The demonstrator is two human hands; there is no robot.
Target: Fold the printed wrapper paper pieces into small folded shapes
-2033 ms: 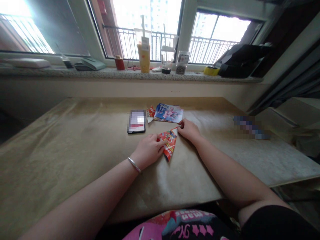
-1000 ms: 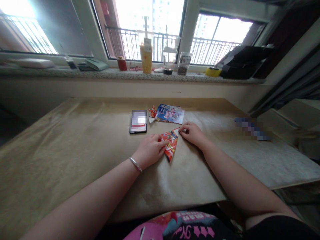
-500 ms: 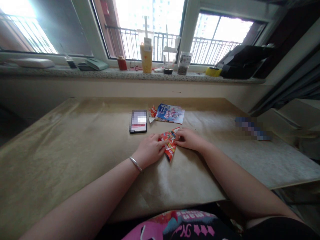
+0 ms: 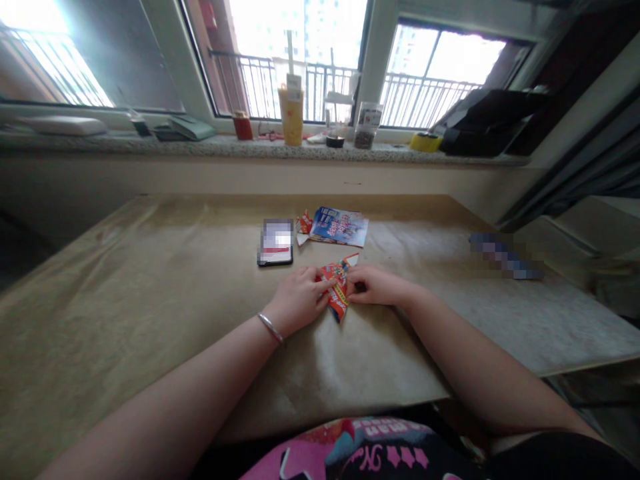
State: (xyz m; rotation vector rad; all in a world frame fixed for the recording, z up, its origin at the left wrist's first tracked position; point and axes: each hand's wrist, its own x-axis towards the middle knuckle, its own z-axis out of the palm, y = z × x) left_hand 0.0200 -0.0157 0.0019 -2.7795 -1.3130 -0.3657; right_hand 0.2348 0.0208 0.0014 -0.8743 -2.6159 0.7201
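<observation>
A red printed sheet of paper [image 4: 341, 308], folded into a pointed shape, lies on the table between my hands. My left hand [image 4: 300, 297], with a silver bangle at the wrist, holds the left part of the folded paper down with its fingertips. At the right edge, the fingers of my right hand [image 4: 375, 285] are bent and pinch the same paper; their tips are partly hidden. A white corner sticks up at the paper's far right. Beyond it sits a smaller red-and-white folded paper piece [image 4: 304, 227], touching a stack of blue printed leaflets [image 4: 341, 227].
A phone [image 4: 276, 243] with a blurred screen lies left of the leaflets on the cloth-covered table [image 4: 165, 287]. Far right lies a blurred blue item [image 4: 505, 257]. On the windowsill [image 4: 200, 148] stand a tall yellow drink cup [image 4: 292, 117], other containers and yellow tape [image 4: 425, 142].
My right hand has shifted slightly along the paper's right edge, its fingers now more bent. My left hand stays in place on the paper.
</observation>
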